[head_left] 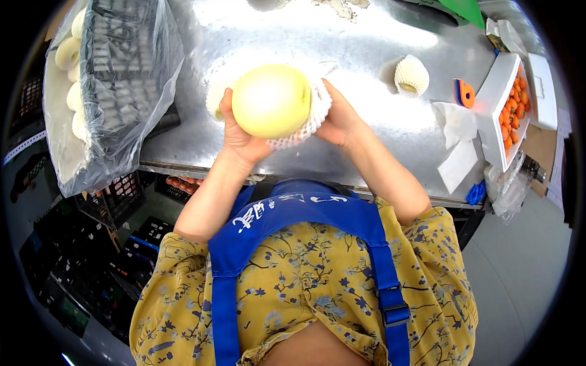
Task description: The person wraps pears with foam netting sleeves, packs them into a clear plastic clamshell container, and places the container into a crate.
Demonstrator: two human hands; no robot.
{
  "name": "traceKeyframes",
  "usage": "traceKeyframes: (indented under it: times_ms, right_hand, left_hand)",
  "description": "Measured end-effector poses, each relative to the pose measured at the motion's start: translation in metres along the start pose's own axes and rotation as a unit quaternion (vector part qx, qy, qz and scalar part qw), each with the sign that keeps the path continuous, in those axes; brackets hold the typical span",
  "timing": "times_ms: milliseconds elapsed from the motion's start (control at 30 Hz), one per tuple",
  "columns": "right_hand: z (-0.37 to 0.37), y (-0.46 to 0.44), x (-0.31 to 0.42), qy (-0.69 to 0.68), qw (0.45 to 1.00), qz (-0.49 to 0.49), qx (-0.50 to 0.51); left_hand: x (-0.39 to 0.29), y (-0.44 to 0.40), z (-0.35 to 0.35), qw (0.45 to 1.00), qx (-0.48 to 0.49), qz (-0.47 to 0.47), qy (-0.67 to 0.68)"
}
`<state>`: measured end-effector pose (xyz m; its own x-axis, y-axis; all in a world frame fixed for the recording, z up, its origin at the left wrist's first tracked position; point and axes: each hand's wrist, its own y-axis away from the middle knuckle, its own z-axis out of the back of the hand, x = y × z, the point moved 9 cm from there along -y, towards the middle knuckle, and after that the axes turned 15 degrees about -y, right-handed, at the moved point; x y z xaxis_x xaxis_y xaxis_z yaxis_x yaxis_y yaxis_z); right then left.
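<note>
A large pale yellow round fruit (268,100) is held up over the metal table. My left hand (241,137) grips its left and lower side, thumb raised along the edge. On the right, my right hand (337,117) holds a white foam net (317,110) that covers the fruit's right end. Part of another netted item (218,100) shows on the table just behind my left thumb. Farther right lies a smaller item in a white foam net (411,76), apart from both hands.
A plastic-covered dark crate (119,73) stands at the left with netted items beside it. On the right are an orange and blue tape dispenser (464,93), white paper (458,166), a white box (486,100) of small orange-red produce (514,113) and a blue crumpled item (475,193). The metal table's (293,165) front edge is near.
</note>
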<state>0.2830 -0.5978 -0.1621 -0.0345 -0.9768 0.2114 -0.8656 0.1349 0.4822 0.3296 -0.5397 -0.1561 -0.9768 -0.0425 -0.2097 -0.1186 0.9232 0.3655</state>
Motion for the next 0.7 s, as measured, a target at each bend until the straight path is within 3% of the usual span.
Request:
traceKeyframes:
  times_ms: [67,167,367,467,567,667,700]
  right_hand:
    - [-0.004,0.002,0.020,-0.005,0.999,0.054,-0.002]
    - [0.002,-0.001,0.052,0.206,0.965,0.161,-0.027]
    - [-0.014,0.008,0.081,0.363,0.875,0.312,-0.072]
    - [-0.038,0.006,0.085,0.435,0.806,0.397,-0.061]
    - [-0.054,-0.010,0.062,0.492,0.780,0.378,-0.084]
    - [-0.078,-0.024,0.044,0.555,0.738,0.384,0.005]
    - [-0.079,-0.036,0.045,0.561,0.747,0.355,0.043]
  left_hand:
    - [-0.010,0.001,0.004,0.990,-0.050,-0.036,-0.123]
    - [-0.017,0.002,-0.011,0.972,-0.014,-0.046,-0.232]
    - [-0.043,-0.007,-0.018,0.914,-0.008,-0.115,-0.388]
    - [-0.075,-0.012,-0.007,0.829,-0.139,-0.243,-0.485]
    - [-0.101,-0.017,-0.005,0.780,-0.189,-0.276,-0.530]
    - [-0.130,-0.015,-0.006,0.722,-0.199,-0.322,-0.579]
    - [-0.141,-0.014,-0.003,0.709,-0.197,-0.332,-0.590]
